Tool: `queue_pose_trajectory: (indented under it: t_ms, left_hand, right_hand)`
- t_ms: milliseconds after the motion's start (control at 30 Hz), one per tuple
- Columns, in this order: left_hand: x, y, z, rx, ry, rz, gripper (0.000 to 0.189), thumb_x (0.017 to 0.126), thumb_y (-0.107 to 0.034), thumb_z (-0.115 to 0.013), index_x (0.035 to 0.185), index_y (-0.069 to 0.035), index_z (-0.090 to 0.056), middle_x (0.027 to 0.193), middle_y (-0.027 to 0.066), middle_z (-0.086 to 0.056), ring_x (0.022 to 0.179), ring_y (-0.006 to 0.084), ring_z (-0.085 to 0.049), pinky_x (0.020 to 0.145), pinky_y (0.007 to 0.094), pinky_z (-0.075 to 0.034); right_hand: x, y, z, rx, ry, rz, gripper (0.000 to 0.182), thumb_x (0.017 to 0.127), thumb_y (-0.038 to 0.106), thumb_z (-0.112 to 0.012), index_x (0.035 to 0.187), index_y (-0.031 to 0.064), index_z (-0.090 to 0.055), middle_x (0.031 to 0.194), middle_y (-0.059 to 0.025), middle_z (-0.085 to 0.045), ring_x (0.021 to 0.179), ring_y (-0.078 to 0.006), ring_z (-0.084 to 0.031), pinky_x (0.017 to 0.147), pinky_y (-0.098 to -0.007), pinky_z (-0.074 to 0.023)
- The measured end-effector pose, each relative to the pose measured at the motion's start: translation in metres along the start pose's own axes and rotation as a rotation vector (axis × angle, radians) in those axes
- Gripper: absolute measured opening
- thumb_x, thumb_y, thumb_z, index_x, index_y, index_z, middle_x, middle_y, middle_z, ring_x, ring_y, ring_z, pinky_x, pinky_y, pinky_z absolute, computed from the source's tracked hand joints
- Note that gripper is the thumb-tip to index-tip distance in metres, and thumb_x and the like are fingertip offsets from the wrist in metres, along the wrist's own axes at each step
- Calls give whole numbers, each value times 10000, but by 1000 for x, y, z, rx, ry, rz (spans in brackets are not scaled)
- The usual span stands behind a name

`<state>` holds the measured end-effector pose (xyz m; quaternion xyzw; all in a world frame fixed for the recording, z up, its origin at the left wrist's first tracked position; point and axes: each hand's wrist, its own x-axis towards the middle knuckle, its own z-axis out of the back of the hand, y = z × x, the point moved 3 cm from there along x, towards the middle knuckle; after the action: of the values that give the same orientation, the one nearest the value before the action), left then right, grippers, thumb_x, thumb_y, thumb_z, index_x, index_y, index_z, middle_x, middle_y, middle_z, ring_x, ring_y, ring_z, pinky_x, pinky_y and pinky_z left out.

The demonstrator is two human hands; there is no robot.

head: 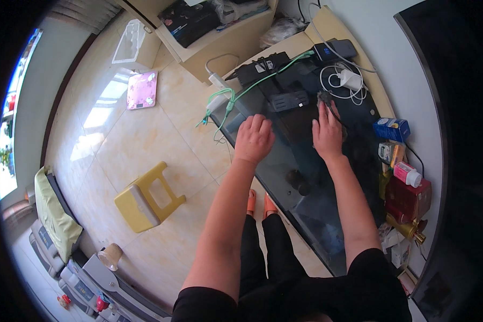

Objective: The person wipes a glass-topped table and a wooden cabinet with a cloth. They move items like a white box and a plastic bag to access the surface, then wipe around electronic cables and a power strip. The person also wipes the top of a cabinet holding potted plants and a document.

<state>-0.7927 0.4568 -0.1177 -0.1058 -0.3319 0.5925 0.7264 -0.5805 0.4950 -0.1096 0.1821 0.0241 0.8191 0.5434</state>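
Note:
My left hand [255,136] hovers around the near-left edge of a dark glass tabletop [279,161], its fingers curled in. Nothing shows in it, though its palm faces away from me. My right hand [329,133] lies stretched forward over the glass, fingers extended on a crumpled grey cloth [324,96] that shows past the fingertips. A thin black cable runs alongside these fingers. Left of the cloth is a flat black device [290,100] with a small white tip. Beyond it sit a white charger with coiled cable [350,79] and a black power bank with lit digits [326,52].
A black adapter [261,68], green cable [265,80] and white power strip [221,85] occupy the table's far end. Small boxes [391,129] and a pink bottle [406,174] line the right side beside a television [459,161]. A yellow stool [145,201] and pink scale [142,90] are on the floor.

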Motion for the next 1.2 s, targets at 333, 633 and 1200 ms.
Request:
queue_pose_trajectory:
  t_ms: [333, 633, 1200]
  left_hand:
    - [0, -2, 0, 20, -33, -19, 118, 730, -135, -624, 808, -81, -553, 833, 66, -501, 812, 251, -530, 699, 363, -452]
    - [-3, 3, 3, -8, -68, -9, 110, 734, -142, -621, 762, -78, -537, 820, 71, -500, 808, 255, -530, 693, 366, -454]
    - [-3, 0, 6, -76, -116, -13, 89, 755, -73, -600, 827, -53, -552, 806, 102, -509, 777, 296, -534, 687, 382, -450]
  right_hand:
    - [-27, 47, -3, 13, 23, -92, 521, 798, 118, -599, 1299, 26, -488, 1235, -172, -474, 1089, -361, -479, 943, -435, -392]
    - [-83, 21, 22, -57, -5, -372, 507, 782, 18, -606, 1282, 49, -523, 1139, -161, -473, 1026, -345, -472, 897, -433, -411]
    - [80, 21, -50, -61, -30, 59, 488, 849, 126, -552, 1304, -18, -446, 1389, -163, -416, 1293, -350, -383, 1075, -426, -316]
